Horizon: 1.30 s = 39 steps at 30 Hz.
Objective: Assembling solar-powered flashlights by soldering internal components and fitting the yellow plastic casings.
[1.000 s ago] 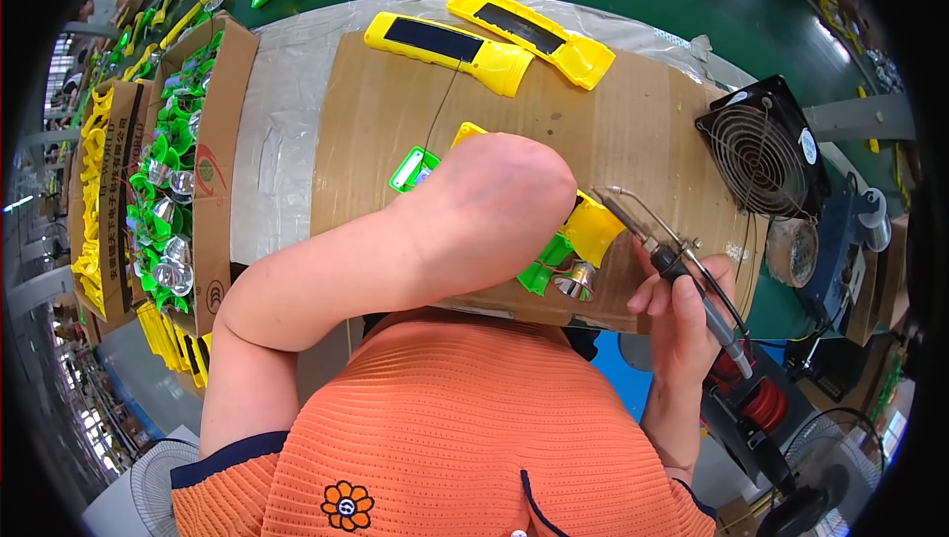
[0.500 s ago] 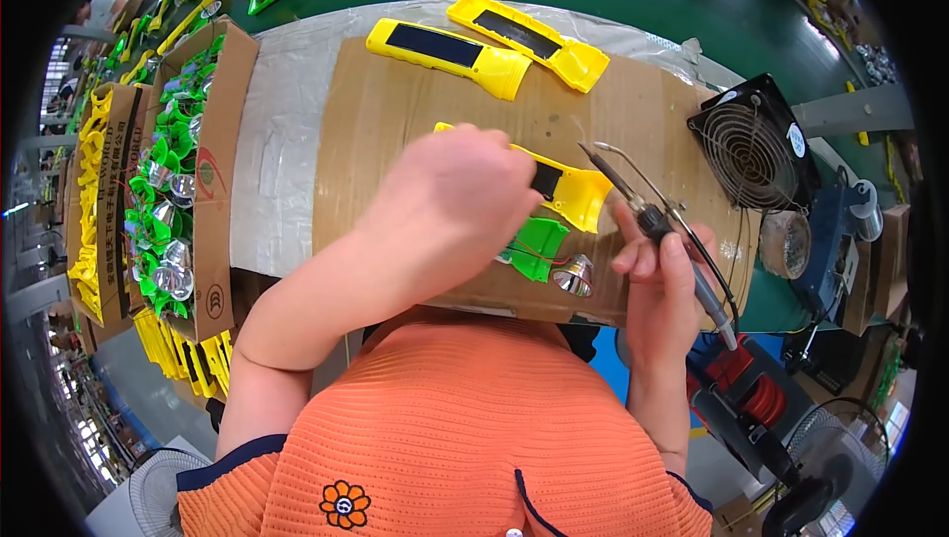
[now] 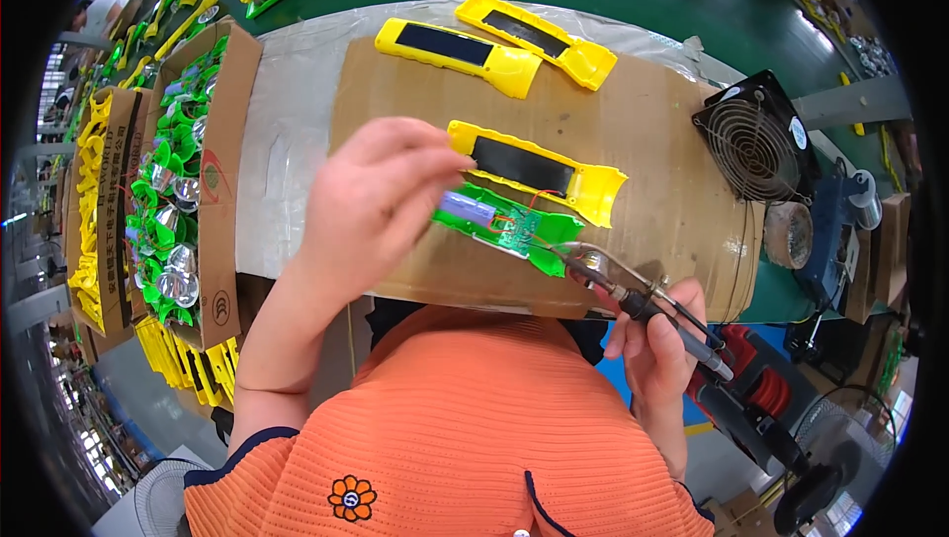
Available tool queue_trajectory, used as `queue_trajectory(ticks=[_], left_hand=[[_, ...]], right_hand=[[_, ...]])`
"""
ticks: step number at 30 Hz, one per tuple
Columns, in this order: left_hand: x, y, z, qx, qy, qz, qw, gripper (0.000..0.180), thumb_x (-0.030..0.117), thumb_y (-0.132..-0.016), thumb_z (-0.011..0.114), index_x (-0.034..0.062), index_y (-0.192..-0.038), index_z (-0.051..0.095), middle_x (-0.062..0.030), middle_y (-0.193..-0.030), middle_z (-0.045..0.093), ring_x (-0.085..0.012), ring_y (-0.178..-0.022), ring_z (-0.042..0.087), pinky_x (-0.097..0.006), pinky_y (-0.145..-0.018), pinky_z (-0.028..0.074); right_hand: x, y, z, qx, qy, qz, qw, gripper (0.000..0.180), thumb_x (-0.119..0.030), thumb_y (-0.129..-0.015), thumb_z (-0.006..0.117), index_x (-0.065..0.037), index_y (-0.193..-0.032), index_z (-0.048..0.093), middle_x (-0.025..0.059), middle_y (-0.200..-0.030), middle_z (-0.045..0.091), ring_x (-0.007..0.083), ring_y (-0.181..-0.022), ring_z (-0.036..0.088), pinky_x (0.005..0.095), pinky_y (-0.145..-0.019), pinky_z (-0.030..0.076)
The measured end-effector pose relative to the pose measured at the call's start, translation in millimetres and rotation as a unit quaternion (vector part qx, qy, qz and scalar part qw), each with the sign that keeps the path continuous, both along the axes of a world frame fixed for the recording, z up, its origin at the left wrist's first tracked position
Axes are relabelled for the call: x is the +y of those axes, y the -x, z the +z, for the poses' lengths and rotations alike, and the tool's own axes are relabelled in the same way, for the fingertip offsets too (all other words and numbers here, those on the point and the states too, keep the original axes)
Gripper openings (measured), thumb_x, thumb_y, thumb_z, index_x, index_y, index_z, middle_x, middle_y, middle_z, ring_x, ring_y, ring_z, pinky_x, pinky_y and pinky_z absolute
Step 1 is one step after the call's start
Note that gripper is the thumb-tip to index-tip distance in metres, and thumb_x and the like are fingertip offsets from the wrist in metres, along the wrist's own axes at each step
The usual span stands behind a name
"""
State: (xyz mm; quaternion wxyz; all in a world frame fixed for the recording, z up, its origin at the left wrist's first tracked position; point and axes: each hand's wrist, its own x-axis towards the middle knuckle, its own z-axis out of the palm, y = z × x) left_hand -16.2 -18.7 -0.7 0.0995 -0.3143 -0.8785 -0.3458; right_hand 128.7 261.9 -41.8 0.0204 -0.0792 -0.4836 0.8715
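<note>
My right hand grips a soldering iron with a thin curved tube beside its barrel, its tip over the right end of a green flashlight shell. In that shell lie a purple battery cell, a small green circuit board and thin red wires. A shiny reflector sits at its right end, partly behind the iron. My left hand is pinched closed by the left ends of the green shell and a yellow shell with a dark panel; anything between its fingertips is hidden.
Two more yellow shells lie at the far side of the cardboard sheet. A carton of green shells with reflectors stands left, beside another of yellow parts. On the right are a black fan, a round dish and a blue box.
My left hand has moved left, uncovering the yellow shell and the green shell's battery and board. The soldering iron has come down and nearer to me, its tip now over the green shell's end.
</note>
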Motion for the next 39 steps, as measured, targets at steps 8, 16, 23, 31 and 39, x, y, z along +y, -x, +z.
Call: queue_trajectory(ticks=[8,16,23,31,39], left_hand=[[5,-7,-13,-0.04,0.007,-0.166,0.985,0.016,0.004,-0.079,0.074,0.0085,-0.094,0.072,-0.0055,-0.092,0.066,-0.0244,-0.088,0.065,-0.034,-0.075,0.052],[16,-6,-4,-0.004,0.133,-0.169,0.977,0.011,0.01,-0.078,0.073,0.0107,-0.087,0.067,-0.0012,-0.084,0.058,-0.0215,-0.082,0.059,-0.035,-0.07,0.047],[21,-4,-2,0.018,0.182,-0.18,0.966,0.01,0.013,-0.076,0.071,0.0114,-0.082,0.064,-0.0016,-0.08,0.054,-0.0211,-0.082,0.058,-0.035,-0.07,0.048],[22,-4,-1,0.011,0.191,-0.183,0.964,0.01,0.014,-0.075,0.07,0.0109,-0.08,0.062,-0.0026,-0.08,0.054,-0.0223,-0.082,0.058,-0.036,-0.07,0.05],[21,-1,-1,0.013,0.19,-0.197,0.962,0.011,0.013,-0.074,0.069,0.0098,-0.081,0.062,-0.0034,-0.08,0.054,-0.023,-0.081,0.058,-0.036,-0.068,0.05]], right_hand=[[-5,5,3,0.006,-0.038,-0.016,0.999,0.023,-0.008,-0.092,0.06,-0.004,-0.101,0.039,0.0209,-0.084,0.064,0.0161,-0.055,0.057,0.0347,-0.053,0.057],[-11,7,8,-0.044,-0.065,-0.004,0.997,0.022,-0.002,-0.091,0.061,-0.002,-0.1,0.041,0.0183,-0.078,0.063,0.0179,-0.056,0.059,0.0355,-0.055,0.057],[-14,9,10,-0.061,-0.118,0.032,0.991,0.019,-0.002,-0.091,0.058,-0.002,-0.098,0.041,0.0198,-0.08,0.063,0.0169,-0.053,0.056,0.0348,-0.051,0.055],[-16,10,13,-0.073,-0.128,0.035,0.988,0.019,0.001,-0.09,0.058,-0.002,-0.1,0.041,0.0176,-0.079,0.062,0.017,-0.054,0.056,0.035,-0.051,0.055],[-18,11,17,-0.071,-0.143,0.037,0.987,0.018,0.002,-0.09,0.057,-0.002,-0.099,0.041,0.0119,-0.073,0.056,0.0168,-0.053,0.055,0.0353,-0.051,0.055]])
